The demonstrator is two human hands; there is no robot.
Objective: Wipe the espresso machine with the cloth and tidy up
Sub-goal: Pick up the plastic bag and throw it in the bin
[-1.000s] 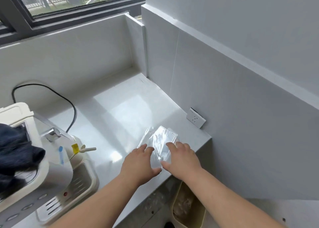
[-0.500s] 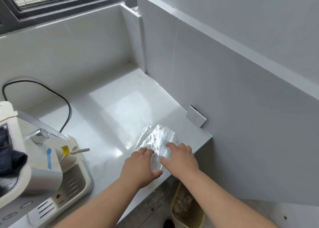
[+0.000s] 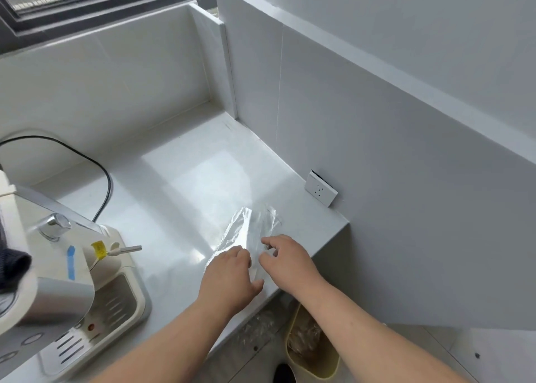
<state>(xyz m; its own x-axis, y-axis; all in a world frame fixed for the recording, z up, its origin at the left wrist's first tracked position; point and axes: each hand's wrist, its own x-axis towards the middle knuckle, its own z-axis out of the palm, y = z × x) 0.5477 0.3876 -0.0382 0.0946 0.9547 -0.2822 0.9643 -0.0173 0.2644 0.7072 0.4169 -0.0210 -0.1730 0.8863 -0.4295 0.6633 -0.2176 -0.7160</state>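
A clear plastic bag (image 3: 251, 229) lies flat on the white counter (image 3: 179, 185) near its front right corner. My left hand (image 3: 232, 278) rests palm down on the bag's near end. My right hand (image 3: 285, 259) is beside it, fingers curled and pinching the bag's near edge. At the far left stands the cream and silver espresso machine (image 3: 55, 290), with a dark blue cloth (image 3: 11, 263) lying on its top at the frame's edge. The machine's steam wand (image 3: 127, 249) points right, with a yellow tag on it.
A black power cord (image 3: 98, 168) loops behind the machine. A wall socket (image 3: 320, 192) sits low on the right wall. Below the counter's corner stands a pale yellow waste bin (image 3: 314, 353) with crumpled plastic inside. A window runs along the back.
The view has drifted right, so less of the machine and cloth shows. My right hand's fingers have curled up on the bag's edge; the bag looks narrower, folded lengthwise.
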